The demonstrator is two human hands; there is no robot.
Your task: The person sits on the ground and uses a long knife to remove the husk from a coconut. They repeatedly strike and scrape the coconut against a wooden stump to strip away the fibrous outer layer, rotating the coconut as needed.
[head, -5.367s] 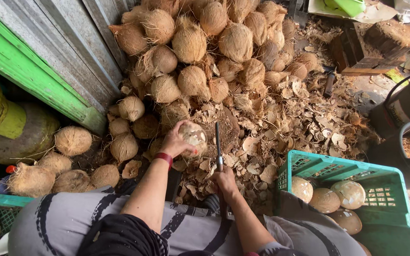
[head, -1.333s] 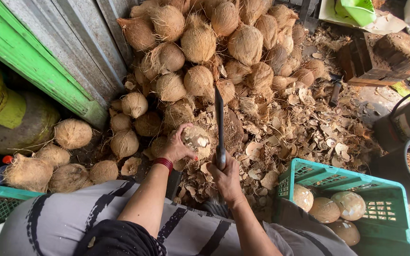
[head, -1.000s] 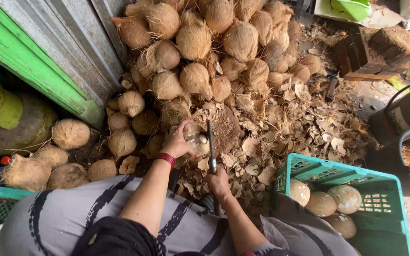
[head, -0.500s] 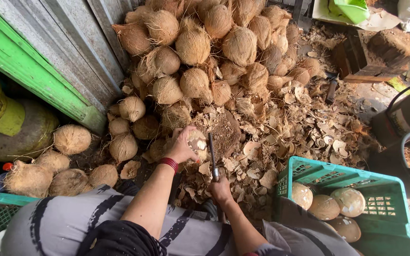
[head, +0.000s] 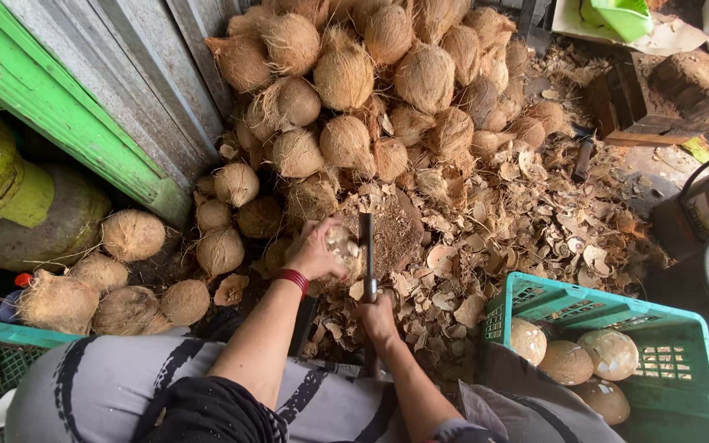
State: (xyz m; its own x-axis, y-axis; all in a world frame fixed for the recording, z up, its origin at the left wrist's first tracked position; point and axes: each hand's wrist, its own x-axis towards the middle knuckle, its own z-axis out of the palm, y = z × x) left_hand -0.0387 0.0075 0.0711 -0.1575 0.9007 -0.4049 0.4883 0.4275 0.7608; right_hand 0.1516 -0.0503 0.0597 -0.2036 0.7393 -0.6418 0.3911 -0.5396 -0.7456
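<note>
While the left hand (head: 315, 250) cups a partly peeled, pale brown coconut (head: 343, 248) with its fingers wrapped over the top, the right hand (head: 377, 316) is closed tight around the handle of a long dark steel chopping blade (head: 366, 253), which stands nearly upright just beside the nut and seems to touch its right flank, though the contact itself is hard to make out. Both rest over a round, fibre-covered wooden chopping block (head: 395, 231) directly beyond the right grip. Past the left grip rises a heap of brown husky coconuts (head: 346, 74) against a grey corrugated wall with a green painted beam (head: 67, 123). Right of the blade grip sits a green plastic crate (head: 658, 328) holding smooth cream-coloured shelled coconuts (head: 568, 361), and dry brown shell shavings (head: 519, 238) litter the ground between.

Shaving the shell well probably means keeping the left fingers high on the nut and clear of the edge, turning it a little after each cut, and striking shallowly along the curve so only shell flakes away. A red wristband (head: 293, 280) circles the left wrist.
</note>
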